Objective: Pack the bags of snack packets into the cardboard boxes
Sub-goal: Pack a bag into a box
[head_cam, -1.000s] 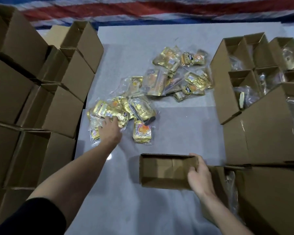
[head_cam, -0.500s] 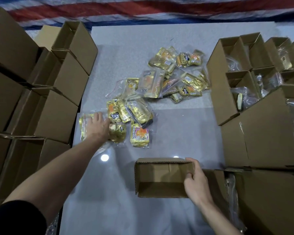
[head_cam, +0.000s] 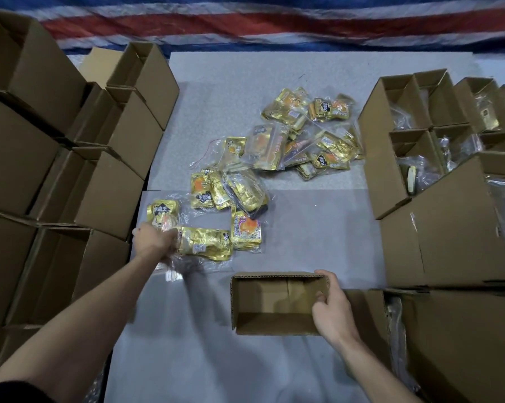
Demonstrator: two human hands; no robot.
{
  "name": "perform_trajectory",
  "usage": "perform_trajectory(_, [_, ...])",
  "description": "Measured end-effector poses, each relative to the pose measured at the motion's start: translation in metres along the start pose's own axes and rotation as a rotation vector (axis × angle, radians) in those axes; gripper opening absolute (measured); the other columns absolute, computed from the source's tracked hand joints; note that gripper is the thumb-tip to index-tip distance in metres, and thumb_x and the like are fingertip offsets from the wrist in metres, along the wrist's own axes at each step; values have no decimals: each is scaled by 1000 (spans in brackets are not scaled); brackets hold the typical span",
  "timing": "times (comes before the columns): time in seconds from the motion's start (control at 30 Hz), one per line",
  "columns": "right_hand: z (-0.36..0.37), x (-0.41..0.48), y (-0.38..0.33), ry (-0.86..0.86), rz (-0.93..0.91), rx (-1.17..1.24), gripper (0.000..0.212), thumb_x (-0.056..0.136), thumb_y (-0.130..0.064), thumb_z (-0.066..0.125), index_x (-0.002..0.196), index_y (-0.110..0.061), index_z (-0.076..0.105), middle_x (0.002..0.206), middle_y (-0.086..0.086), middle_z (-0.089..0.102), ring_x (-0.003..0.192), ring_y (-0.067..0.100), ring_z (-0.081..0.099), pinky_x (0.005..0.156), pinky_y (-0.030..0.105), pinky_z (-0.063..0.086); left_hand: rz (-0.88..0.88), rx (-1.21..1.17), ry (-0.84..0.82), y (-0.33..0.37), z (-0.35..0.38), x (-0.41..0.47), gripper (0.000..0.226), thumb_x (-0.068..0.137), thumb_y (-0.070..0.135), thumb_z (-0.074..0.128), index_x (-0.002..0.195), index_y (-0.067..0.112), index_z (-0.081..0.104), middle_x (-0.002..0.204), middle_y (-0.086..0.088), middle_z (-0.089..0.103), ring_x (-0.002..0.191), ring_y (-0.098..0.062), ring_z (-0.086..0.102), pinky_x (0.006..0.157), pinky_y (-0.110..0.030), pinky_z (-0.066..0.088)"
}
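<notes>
Head view, only one I've got.

My left hand (head_cam: 153,241) is curled on a clear bag of gold snack packets (head_cam: 204,241), pinching it at the end nearest me, near the left edge of the grey table (head_cam: 318,228). Bag end and fingers are motion-blurred, so exact finger placement: can't tell. Gripping by the end looks like the plan to let the packets hang and drop in lengthwise.

My right hand (head_cam: 332,309) holds the right end wall of the open box (head_cam: 277,303): fingers over the top rim, thumb inside. Reads as steadying the box and keeping its mouth open for the bag. Box sits near the front edge of the table, centre-right, nothing visible inside.

The bag: transparent, crinkly, stuffed with shiny gold packets showing orange print and black label patches. Slippery and floppy, I'd guess.

More bags (head_cam: 309,141) are heaped mid-table toward the back, a few closer to the held one.

Empty boxes (head_cam: 100,184) stacked off the left edge. Boxes on the right (head_cam: 449,228) stand open, several with bags already in them.
</notes>
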State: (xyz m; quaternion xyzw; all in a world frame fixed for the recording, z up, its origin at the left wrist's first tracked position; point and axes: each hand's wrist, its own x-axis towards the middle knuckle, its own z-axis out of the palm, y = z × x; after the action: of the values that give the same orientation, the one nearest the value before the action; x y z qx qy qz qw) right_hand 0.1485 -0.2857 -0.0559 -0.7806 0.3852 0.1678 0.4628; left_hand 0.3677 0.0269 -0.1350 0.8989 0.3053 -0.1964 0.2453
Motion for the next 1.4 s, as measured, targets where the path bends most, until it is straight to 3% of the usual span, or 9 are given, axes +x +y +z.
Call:
perform_trajectory(0.1, [0,-3,0,-4,2,9,63,85,11,36,132,-29,49,107,7,59,98,26,56,88,34,46,-101,16,32,0,-5,-6,71,79,33,79,128,-6,47,128,-25,50,116,-39,54,90,-46,49])
perform_trajectory(0.2, [-1,-6,2,-21,1,16,64,84,10,36,132,-31,48,101,7,59,93,25,55,82,32,46,-110,65,-144,-7,-4,-16,39,82,27,76,99,-6,66,77,-13,66,60,-21,61,51,-27,49])
perform_trajectory(0.3, [1,-6,4,-36,-11,25,63,85,10,36,131,-31,48,95,11,58,78,20,51,66,27,41,-133,-31,-269,-13,0,-24,25,86,16,73,76,-3,60,52,-12,60,35,-19,52,32,-20,38])
perform_trajectory(0.53, [2,-7,8,-66,-12,12,60,86,8,36,130,-32,47,89,8,55,69,15,47,54,17,36,-134,-334,-415,-15,-16,-39,23,83,9,76,96,-3,62,85,-18,65,64,-27,61,56,-34,50])
perform_trajectory(0.73, [3,-10,8,-77,-3,10,60,85,5,36,131,-32,46,84,4,57,67,15,51,52,19,39,212,-472,-425,7,-44,-81,14,85,13,75,95,4,72,78,-6,73,71,-23,65,66,-35,54])
perform_trajectory(0.9, [3,-15,11,-87,-6,-10,60,87,4,36,135,-32,42,96,5,60,74,15,54,58,23,40,638,-97,-413,16,-80,-131,11,94,21,66,90,13,72,89,-5,69,86,-23,63,76,-35,47])
perform_trajectory(1.07, [5,-28,19,-107,-21,-15,62,87,6,35,137,-29,42,114,0,58,99,19,55,80,26,42,912,462,-262,21,-120,-191,44,104,38,41,77,10,60,70,-4,60,66,-21,55,59,-32,30])
perform_trajectory(1.17, [9,-34,28,-118,-38,-19,63,85,6,35,137,-28,42,121,2,57,104,20,53,82,26,40,970,556,-204,23,-140,-226,49,103,46,39,78,10,61,69,-5,59,67,-21,55,61,-36,35])
perform_trajectory(1.4, [18,-42,56,-158,-62,-7,54,89,-1,38,136,-29,42,113,-3,56,104,18,51,87,25,38,1168,456,-362,14,-171,-289,37,95,40,58,69,20,41,60,2,49,57,-11,46,51,-24,31])
